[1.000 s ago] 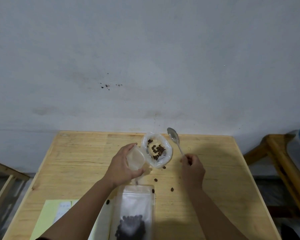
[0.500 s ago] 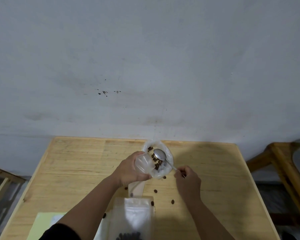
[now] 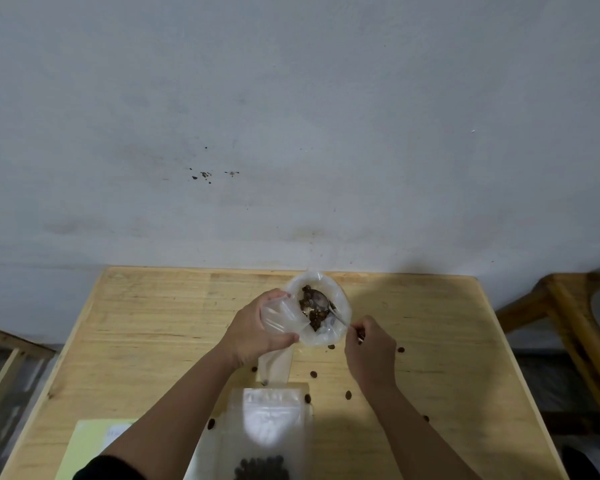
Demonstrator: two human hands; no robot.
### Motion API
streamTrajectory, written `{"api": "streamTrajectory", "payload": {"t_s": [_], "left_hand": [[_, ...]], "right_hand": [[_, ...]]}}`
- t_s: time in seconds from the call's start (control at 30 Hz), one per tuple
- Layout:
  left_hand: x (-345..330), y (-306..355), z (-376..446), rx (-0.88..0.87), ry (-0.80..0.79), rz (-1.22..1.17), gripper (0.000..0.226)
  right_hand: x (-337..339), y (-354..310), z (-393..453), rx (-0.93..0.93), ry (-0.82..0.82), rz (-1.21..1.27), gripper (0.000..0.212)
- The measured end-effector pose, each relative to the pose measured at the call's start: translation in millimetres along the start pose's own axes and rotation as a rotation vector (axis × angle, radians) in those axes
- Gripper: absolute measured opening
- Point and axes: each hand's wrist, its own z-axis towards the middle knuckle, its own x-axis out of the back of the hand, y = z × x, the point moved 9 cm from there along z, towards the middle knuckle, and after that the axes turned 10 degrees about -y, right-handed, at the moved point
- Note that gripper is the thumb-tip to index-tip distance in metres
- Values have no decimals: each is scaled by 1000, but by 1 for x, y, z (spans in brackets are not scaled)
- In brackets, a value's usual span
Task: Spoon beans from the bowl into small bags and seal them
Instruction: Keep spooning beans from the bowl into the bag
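Observation:
A clear plastic bowl point(image 3: 340, 308) with dark beans point(image 3: 312, 306) stands near the table's far edge. My left hand point(image 3: 253, 332) grips a small clear bag point(image 3: 279, 315) with its mouth held against the bowl's left side. My right hand point(image 3: 369, 349) pinches the handle of a metal spoon point(image 3: 321, 299), whose head lies in the bowl among the beans. A larger clear pouch point(image 3: 272, 420) holding beans lies flat on the table near me.
Loose beans point(image 3: 313, 374) are scattered on the wooden table point(image 3: 153, 341) around the bowl and pouch. A pale green sheet point(image 3: 87, 445) lies at the near left. A wooden stand point(image 3: 575, 327) is to the right, a grey wall behind.
The spoon went from raised beside the bowl down into the beans. My left hand brought the small bag's mouth up against the bowl. The camera tilted slightly.

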Motion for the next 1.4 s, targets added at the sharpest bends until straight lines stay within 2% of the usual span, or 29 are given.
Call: {"api": "streamTrajectory", "payload": {"t_s": [0.2, 0.43, 0.63, 0.8, 0.9, 1.0, 1.1, 1.23, 1.4], "left_hand": [[8, 8, -7, -44, 48, -37, 68], [10, 3, -13, -42, 66, -38, 78], [5, 9, -23, -63, 108, -37, 89], [4, 18, -29, -102, 136, -15, 90], [5, 21, -29, -123, 159, -3, 84], [5, 25, -26, -142, 165, 39, 78], [2, 28, -22, -150, 152, 55, 77], [-2, 30, -17, -156, 136, 66, 76], [-3, 30, -16, -158, 137, 83, 78]], "right_hand": [[0, -13, 0, 43, -8, -15, 12], [10, -14, -4, 30, -6, 346, 12], [24, -29, -19, 263, 160, 320, 16], [23, -30, -26, 360, 223, 280, 24], [16, -22, -25, 330, 213, 297, 24], [9, -10, -22, 231, 186, 373, 32], [0, 6, -17, 89, 130, 495, 18], [-5, 13, -14, -31, 93, 636, 20], [-2, 3, -17, -15, 124, 514, 19]]}}
